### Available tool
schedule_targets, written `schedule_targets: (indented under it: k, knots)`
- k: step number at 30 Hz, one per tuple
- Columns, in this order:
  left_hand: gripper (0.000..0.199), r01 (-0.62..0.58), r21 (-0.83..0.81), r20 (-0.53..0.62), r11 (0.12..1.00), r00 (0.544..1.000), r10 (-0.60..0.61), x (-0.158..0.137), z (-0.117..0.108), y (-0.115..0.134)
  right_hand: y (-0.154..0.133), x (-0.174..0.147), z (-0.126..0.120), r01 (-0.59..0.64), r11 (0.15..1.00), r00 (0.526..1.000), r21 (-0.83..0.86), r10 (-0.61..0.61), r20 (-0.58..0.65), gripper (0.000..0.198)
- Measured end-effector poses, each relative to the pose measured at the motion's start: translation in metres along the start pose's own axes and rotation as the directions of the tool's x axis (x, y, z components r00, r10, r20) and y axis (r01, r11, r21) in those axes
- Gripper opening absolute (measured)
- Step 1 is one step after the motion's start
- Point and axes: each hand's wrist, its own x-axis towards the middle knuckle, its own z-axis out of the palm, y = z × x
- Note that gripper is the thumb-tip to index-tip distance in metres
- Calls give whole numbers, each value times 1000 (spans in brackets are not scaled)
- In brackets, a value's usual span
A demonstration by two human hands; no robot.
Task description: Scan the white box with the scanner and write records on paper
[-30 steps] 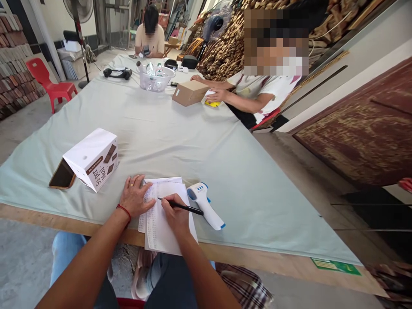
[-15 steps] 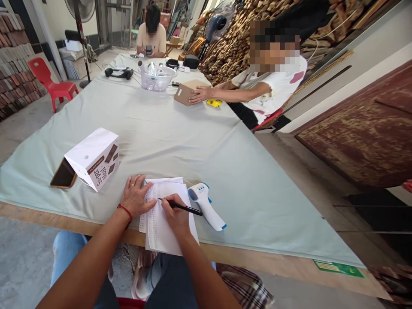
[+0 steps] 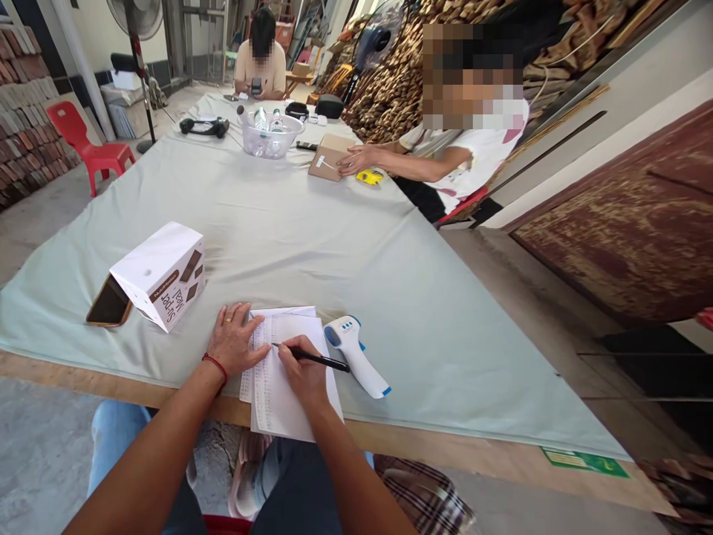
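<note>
Sheets of paper [image 3: 295, 416] lie at the table's near edge, with columns of small handwriting down their left part. My left hand [image 3: 237, 342] rests flat on their left side, fingers spread, holding nothing. A black pen [image 3: 326, 362] is gripped in my right hand [image 3: 304, 371], its tip on or just above the sheet beside the writing. Right of the paper lies a white and blue infrared thermometer [image 3: 359, 357]. Further left stands a white box [image 3: 161, 271] with brown print, and a phone [image 3: 110, 303] leans against it.
A greenish cloth covers the table [image 3: 445, 334]. Across it, a person at the right handles a cardboard box [image 3: 328, 157] near a yellow item [image 3: 369, 177]. A clear basin [image 3: 271, 137] of bottles and a black headset-like device [image 3: 204, 127] stand further back, before another seated person.
The co-worker at the right has tilted and shifted the cardboard box slightly to the right. My hands, the pen and the paper stay almost still.
</note>
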Motion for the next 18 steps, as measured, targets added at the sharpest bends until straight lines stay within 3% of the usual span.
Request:
schedule_targets:
  k: [18]
  knots:
    - [52, -2, 3, 5, 1000, 1000, 2, 0, 0, 0, 0, 0, 1, 2, 1000, 1000, -9, -2, -30, 15]
